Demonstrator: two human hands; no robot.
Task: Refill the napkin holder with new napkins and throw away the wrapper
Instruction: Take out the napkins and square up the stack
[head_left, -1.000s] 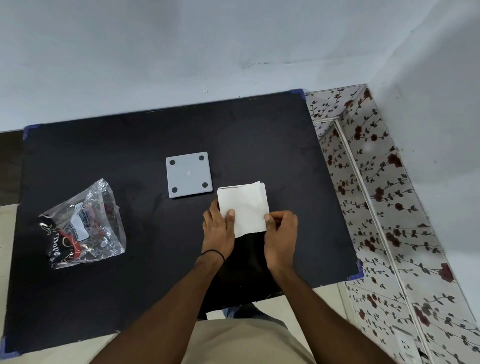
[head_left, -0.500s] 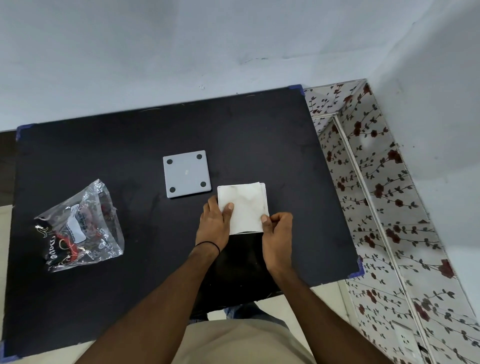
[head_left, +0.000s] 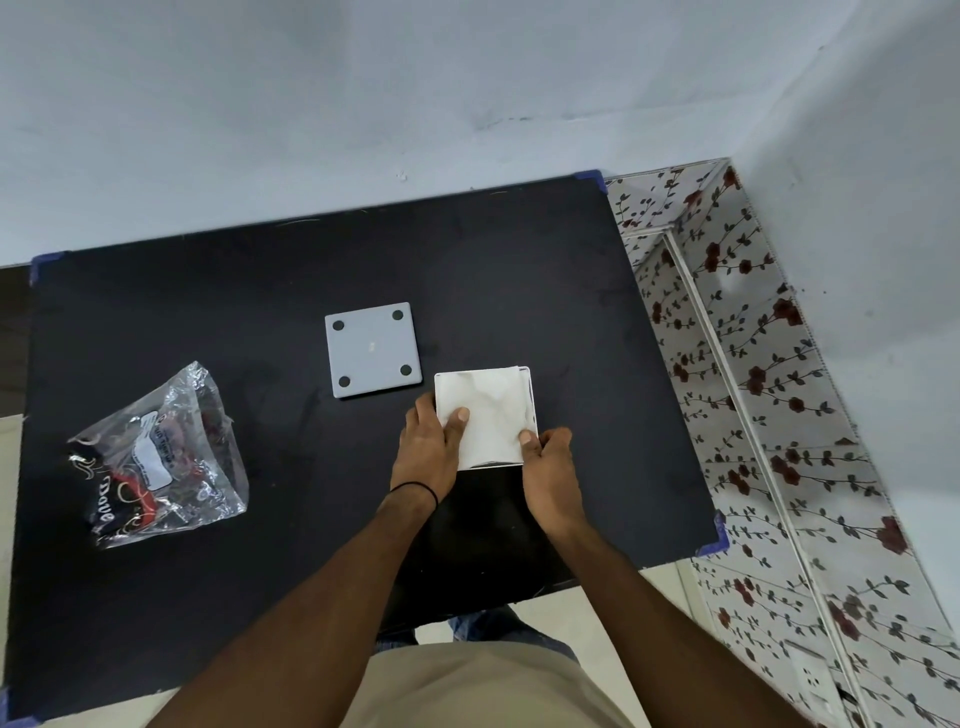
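Hands: I count two, both mine, both on the napkins.
Left hand (head_left: 430, 448): I have it curled round the left edge of the stack, thumb flat on the top sheet, gripping it.
Right hand (head_left: 551, 470): I have it pinching the stack's near right corner, thumb on top.
Napkins (head_left: 488, 410): one white stack, sitting in the napkin holder (head_left: 531, 395) on the table's right half; I cannot count the sheets.
Napkin holder: one, only a thin white rim showing along the right and near edges of the stack.
Grey square plate (head_left: 372, 349): one, flat on the table, just beyond and left of the stack, apart from it; four dark round spots, one near each corner.
Wrapper (head_left: 156, 457): one clear crumpled plastic bag with printing, lying well to the left, untouched.
Table (head_left: 208, 301): one, black, blue tape on its corners.
Wristband (head_left: 415, 489): one thin black loop on my left wrist.
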